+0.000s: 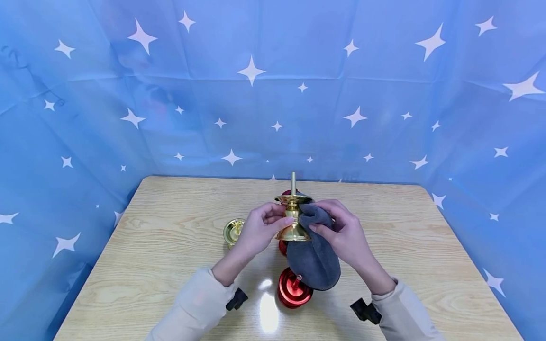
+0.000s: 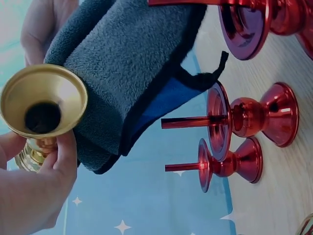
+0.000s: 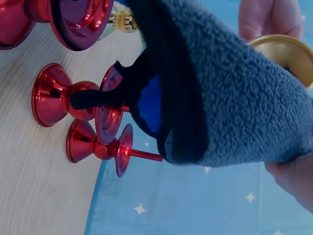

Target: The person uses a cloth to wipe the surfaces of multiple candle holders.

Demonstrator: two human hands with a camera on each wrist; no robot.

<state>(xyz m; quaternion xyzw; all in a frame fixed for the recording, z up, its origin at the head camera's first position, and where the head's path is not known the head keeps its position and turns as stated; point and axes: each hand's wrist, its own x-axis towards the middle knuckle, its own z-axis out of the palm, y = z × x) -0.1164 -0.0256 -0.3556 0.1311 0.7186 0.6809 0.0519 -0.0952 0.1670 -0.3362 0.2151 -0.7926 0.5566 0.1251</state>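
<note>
Above the table, my left hand (image 1: 261, 229) pinches a shiny gold candlestick (image 1: 294, 231) between thumb and fingers. The candlestick is upright, its spike pointing up; its hollow base (image 2: 73, 88) faces the left wrist camera. On its right side, my right hand (image 1: 347, 232) grips a folded dark grey cloth (image 1: 313, 267), which touches the candlestick and hangs down. In the right wrist view the cloth (image 3: 244, 98) hides much of the candlestick. A blue underside and a black hanging loop show at the cloth's edge.
A red candlestick (image 1: 294, 291) stands on the wooden table (image 1: 179, 279) nearest me. Two more red candlesticks (image 2: 249, 117) stand behind it, mostly covered in the head view. Left of my hands is another gold candlestick (image 1: 232, 232). A blue star-patterned curtain (image 1: 298, 109) surrounds the table.
</note>
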